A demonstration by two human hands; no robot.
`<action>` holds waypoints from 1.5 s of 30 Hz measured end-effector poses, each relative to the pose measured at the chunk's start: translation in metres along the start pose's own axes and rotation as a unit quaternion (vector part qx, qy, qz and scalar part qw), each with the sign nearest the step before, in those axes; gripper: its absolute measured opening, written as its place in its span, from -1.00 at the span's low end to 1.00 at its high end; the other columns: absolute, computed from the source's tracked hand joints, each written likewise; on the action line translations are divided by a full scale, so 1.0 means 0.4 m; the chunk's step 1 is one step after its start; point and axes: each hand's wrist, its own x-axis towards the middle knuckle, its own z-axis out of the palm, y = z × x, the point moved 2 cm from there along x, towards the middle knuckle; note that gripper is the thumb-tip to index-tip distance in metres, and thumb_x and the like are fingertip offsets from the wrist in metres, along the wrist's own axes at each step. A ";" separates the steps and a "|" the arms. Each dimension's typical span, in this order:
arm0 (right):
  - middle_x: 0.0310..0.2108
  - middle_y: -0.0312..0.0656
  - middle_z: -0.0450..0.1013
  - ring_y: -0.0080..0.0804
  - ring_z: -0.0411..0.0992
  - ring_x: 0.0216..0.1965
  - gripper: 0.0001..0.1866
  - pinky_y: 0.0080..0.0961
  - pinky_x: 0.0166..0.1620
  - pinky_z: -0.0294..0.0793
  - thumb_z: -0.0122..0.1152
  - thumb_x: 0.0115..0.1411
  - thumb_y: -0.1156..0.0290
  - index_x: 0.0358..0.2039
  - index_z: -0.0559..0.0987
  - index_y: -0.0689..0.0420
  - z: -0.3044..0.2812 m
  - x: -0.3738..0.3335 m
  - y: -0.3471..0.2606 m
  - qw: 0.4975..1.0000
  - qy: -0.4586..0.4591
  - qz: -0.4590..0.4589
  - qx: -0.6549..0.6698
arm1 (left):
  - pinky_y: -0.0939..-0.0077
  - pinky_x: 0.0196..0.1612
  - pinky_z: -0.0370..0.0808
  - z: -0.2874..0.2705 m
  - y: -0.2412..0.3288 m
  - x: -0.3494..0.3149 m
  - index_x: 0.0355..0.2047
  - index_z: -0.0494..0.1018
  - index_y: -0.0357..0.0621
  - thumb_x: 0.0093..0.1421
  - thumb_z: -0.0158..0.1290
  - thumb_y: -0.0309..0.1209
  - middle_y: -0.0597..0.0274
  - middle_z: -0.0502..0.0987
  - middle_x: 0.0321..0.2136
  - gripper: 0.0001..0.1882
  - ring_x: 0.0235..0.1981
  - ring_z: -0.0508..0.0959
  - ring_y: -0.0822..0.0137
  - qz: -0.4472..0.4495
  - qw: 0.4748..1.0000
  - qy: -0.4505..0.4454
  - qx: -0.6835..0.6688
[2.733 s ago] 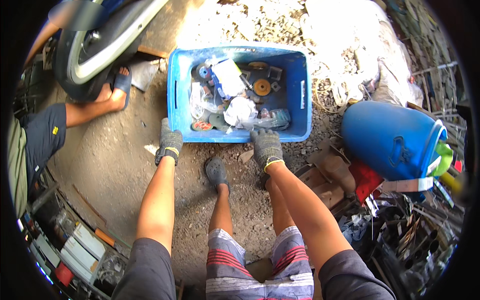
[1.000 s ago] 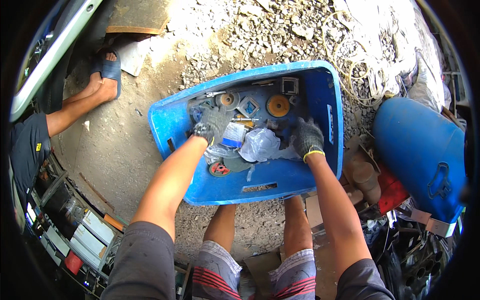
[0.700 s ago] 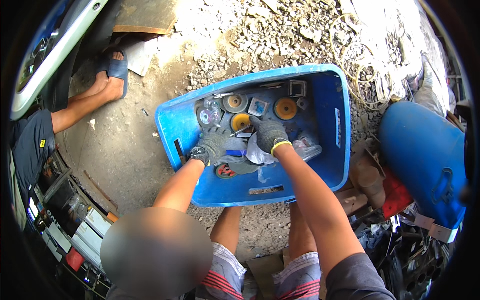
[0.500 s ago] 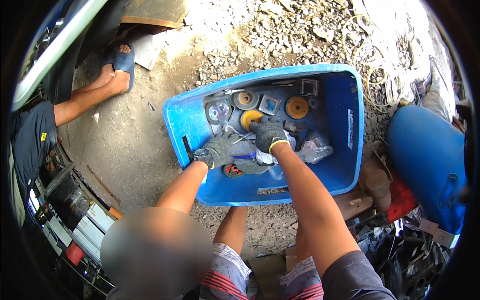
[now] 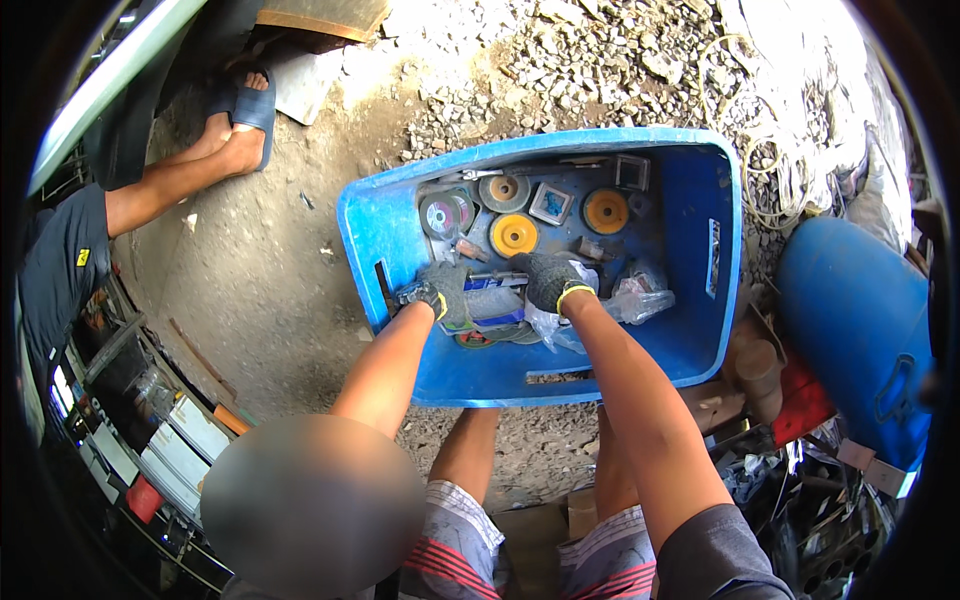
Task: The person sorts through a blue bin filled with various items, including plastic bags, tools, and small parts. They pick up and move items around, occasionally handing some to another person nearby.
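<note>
Both my hands wear dark knit gloves inside a blue plastic bin [image 5: 560, 393]. My left hand [image 5: 444, 290] is closed at the left end of a flat clear plastic packet [image 5: 495, 303] with blue strips. My right hand [image 5: 552, 281] is closed at its right end, fingers mostly hidden, beside crumpled clear plastic bags [image 5: 640, 298]. Farther in lie a yellow disc [image 5: 514, 235], an orange-yellow disc [image 5: 605, 212], a grey wheel [image 5: 503, 190], a purple-centred disc [image 5: 441, 216] and a small square case [image 5: 550, 204] with blue bits. A red-and-dark disc [image 5: 473, 340] peeks from under the packet.
At left, another person's sandalled foot [image 5: 250, 125] rests on the dirt ground. A blue barrel [image 5: 850, 320] lies to the right of the bin, near a red object [image 5: 803, 395]. Gravel [image 5: 600, 75] and a coil of pale cord [image 5: 765, 165] lie beyond.
My left hand has gone from spread fingers to closed and moved slightly right. My right hand has shifted slightly right and down, and the packet now shows more between them.
</note>
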 end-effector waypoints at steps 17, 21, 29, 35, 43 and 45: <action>0.00 -0.02 0.58 -0.05 0.52 0.09 -0.59 -0.29 0.18 0.49 0.15 0.21 0.66 0.06 0.65 0.16 -0.292 -0.373 -0.018 0.928 0.213 -0.086 0.293 | 0.16 -0.03 0.58 -0.092 0.080 -0.184 -0.03 0.56 -0.24 -0.12 0.48 -0.09 -0.15 0.66 -0.17 -0.30 -0.12 0.67 -0.06 0.110 0.937 0.028 -0.329; -0.04 -0.05 0.58 -0.13 0.54 0.04 -0.61 -0.31 0.14 0.51 0.17 0.21 0.70 0.05 0.64 0.19 -0.426 -0.512 -0.118 0.940 0.193 -0.145 0.241 | 0.23 0.00 0.55 -0.195 0.106 -0.327 0.04 0.54 -0.28 -0.07 0.49 -0.16 -0.08 0.67 -0.12 -0.29 -0.08 0.66 0.14 0.127 0.911 0.067 -0.388; -0.16 0.07 0.55 0.11 0.53 -0.07 -0.67 -0.09 0.00 0.52 0.23 0.10 0.55 -0.08 0.67 0.17 -0.583 -0.643 -0.414 0.956 0.095 -0.277 0.021 | 0.19 0.23 0.48 -0.342 0.224 -0.626 0.33 0.31 -0.23 -0.05 0.53 -0.10 -0.06 0.49 0.20 0.01 0.17 0.53 0.11 0.209 0.859 0.106 -0.455; -0.14 0.04 0.59 0.09 0.55 -0.06 -0.68 -0.10 0.03 0.52 0.19 0.17 0.52 -0.05 0.67 0.08 -0.467 -0.757 -0.457 0.959 0.020 -0.264 0.095 | 0.17 0.32 0.39 -0.235 0.287 -0.785 0.52 -0.09 -0.15 -0.05 0.54 -0.14 -0.23 0.33 0.30 0.31 0.31 0.39 0.04 0.156 0.840 0.050 -0.517; -0.07 0.01 0.56 0.09 0.48 -0.01 -0.53 -0.06 0.09 0.42 0.27 0.02 0.52 0.02 0.59 0.06 -0.373 -0.864 -0.598 0.974 0.093 -0.206 -0.005 | 0.19 0.21 0.46 -0.192 0.337 -0.914 0.55 -0.19 0.00 0.05 0.45 -0.13 -0.18 0.44 0.20 0.26 0.19 0.50 -0.07 0.218 0.834 0.070 -0.501; -0.11 0.02 0.56 0.07 0.46 -0.05 -0.44 -0.05 0.06 0.40 0.31 -0.05 0.47 0.06 0.57 0.05 -0.392 -0.883 -0.662 0.973 0.109 -0.194 -0.067 | 0.24 0.28 0.40 -0.197 0.349 -0.947 0.52 -0.05 -0.07 0.08 0.44 -0.17 -0.08 0.39 0.30 0.15 0.28 0.43 0.07 0.214 0.768 0.030 -0.604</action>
